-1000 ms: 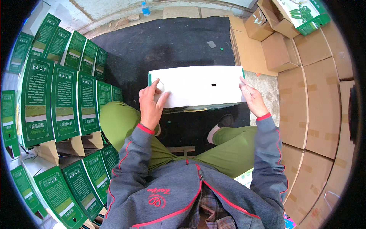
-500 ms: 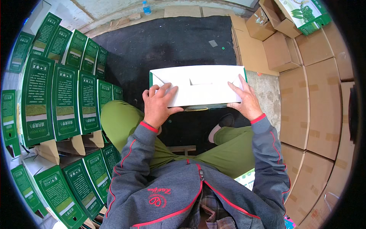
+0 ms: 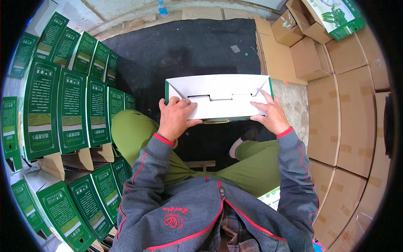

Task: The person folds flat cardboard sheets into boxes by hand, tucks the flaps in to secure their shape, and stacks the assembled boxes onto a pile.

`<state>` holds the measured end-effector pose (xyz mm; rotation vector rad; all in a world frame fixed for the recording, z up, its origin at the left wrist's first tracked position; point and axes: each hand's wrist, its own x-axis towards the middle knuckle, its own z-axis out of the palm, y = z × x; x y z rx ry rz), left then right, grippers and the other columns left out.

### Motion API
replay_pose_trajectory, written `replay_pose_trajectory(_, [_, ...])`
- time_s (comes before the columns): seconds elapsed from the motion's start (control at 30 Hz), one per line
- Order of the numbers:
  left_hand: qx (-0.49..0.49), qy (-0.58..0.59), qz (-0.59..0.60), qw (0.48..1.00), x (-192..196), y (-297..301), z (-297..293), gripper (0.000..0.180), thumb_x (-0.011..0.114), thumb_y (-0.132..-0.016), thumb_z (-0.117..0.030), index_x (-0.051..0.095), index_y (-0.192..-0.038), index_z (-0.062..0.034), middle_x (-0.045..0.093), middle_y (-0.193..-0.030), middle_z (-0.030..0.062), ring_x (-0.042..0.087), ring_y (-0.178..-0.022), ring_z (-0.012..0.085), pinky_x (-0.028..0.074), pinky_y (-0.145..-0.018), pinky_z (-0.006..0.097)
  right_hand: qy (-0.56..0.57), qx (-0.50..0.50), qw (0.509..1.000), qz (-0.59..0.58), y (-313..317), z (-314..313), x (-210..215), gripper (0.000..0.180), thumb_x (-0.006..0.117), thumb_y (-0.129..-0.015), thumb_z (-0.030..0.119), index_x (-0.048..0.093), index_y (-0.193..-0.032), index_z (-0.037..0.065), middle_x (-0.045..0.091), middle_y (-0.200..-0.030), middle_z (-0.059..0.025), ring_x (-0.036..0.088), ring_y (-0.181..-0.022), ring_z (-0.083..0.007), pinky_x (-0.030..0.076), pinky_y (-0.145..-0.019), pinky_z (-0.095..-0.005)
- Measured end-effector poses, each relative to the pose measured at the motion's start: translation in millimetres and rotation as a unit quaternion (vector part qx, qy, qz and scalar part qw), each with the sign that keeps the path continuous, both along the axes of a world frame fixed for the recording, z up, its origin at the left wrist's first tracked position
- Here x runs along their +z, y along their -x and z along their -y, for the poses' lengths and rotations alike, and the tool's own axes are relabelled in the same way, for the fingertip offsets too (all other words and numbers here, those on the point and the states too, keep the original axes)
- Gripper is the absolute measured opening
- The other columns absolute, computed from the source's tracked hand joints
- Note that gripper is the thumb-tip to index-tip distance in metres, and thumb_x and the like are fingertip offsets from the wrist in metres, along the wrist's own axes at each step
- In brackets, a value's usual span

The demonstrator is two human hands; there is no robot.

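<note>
Between my legs, a green carton (image 3: pixel 218 86) has its white flaps facing up. Two notched slots show along the line where the flaps meet, a dark one toward the left. Gripping the carton's left end, my left hand (image 3: pixel 177 117) has its fingers bent over the white flap and its thumb along the near edge. At the right end my right hand (image 3: pixel 272 114) holds it likewise, fingers on the flap near the corner and thumb at the near edge. The carton's underside is hidden.
Stacked green printed cartons (image 3: pixel 40 109) stand along my left. Brown cardboard boxes (image 3: pixel 357 122) form a wall on my right, with a white-and-green printed carton (image 3: pixel 336 17) on top. A black mat (image 3: pixel 180 46) covers the floor ahead. A blue-capped bottle (image 3: pixel 162 8) stands by the far wall.
The white flaps have shifted under my fingers, so a gap along their seam and a dark slot at the left now show. Both hands have moved only slightly.
</note>
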<state>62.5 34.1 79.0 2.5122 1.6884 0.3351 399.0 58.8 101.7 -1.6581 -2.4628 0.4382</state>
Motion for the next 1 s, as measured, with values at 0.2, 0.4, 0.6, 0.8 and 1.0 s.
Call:
replay_pose_trajectory(0.2, [0.022, -0.054, 0.019, 0.998, 0, 4, 9, 0.055, 0.073, -0.067, -0.05, 0.064, -0.112, -0.0197, 0.06, -0.111, 0.0017, 0.052, -0.102, 0.0211, 0.033, -0.091, 0.057, -0.004, -0.006, 0.999, -0.043, 7, 3, 1, 0.049, 0.081, -0.064, 0.024, 0.069, -0.11, 0.015, 0.04, -0.143, -0.011, 0.048, -0.109, -0.0382, 0.042, -0.095, -0.042])
replay_pose_trajectory(0.4, [0.021, -0.054, 0.037, 0.998, -4, 2, 11, 0.06, 0.073, -0.067, -0.051, 0.061, -0.118, -0.0235, 0.057, -0.113, 0.0012, 0.051, -0.105, 0.0212, 0.033, -0.093, 0.053, -0.014, 0.003, 0.998, -0.056, 6, 5, -1, 0.052, 0.083, -0.059, 0.016, 0.069, -0.109, 0.011, 0.038, -0.144, -0.0172, 0.046, -0.12, -0.0368, 0.041, -0.099, -0.0423])
replay_pose_trajectory(0.6, [0.03, -0.034, 0.045, 0.998, -4, 4, 13, 0.061, 0.073, -0.068, -0.051, 0.061, -0.12, -0.0238, 0.056, -0.117, 0.0025, 0.049, -0.109, 0.0233, 0.031, -0.096, 0.057, -0.007, -0.018, 0.997, -0.069, 5, 4, -4, 0.058, 0.085, -0.055, 0.01, 0.069, -0.11, 0.011, 0.036, -0.146, -0.0162, 0.045, -0.12, -0.0374, 0.039, -0.102, -0.0424])
replay_pose_trajectory(0.8, [0.029, -0.031, 0.046, 0.998, -3, 4, 12, 0.06, 0.072, -0.068, -0.051, 0.061, -0.12, -0.0234, 0.056, -0.117, 0.0024, 0.049, -0.109, 0.0232, 0.031, -0.096, 0.056, -0.011, -0.023, 0.997, -0.073, 5, 1, -5, 0.059, 0.085, -0.054, 0.012, 0.069, -0.111, 0.013, 0.035, -0.147, -0.0151, 0.043, -0.121, -0.0372, 0.039, -0.102, -0.0428])
replay_pose_trajectory(1.0, [0.034, -0.034, 0.04, 0.998, -3, 3, 11, 0.06, 0.072, -0.069, -0.052, 0.06, -0.121, -0.0235, 0.056, -0.117, 0.0024, 0.049, -0.109, 0.0229, 0.031, -0.096, 0.056, -0.007, -0.026, 0.997, -0.073, 4, 0, -7, 0.06, 0.085, -0.054, 0.013, 0.069, -0.111, 0.014, 0.035, -0.147, -0.0149, 0.043, -0.121, -0.0371, 0.039, -0.102, -0.0421])
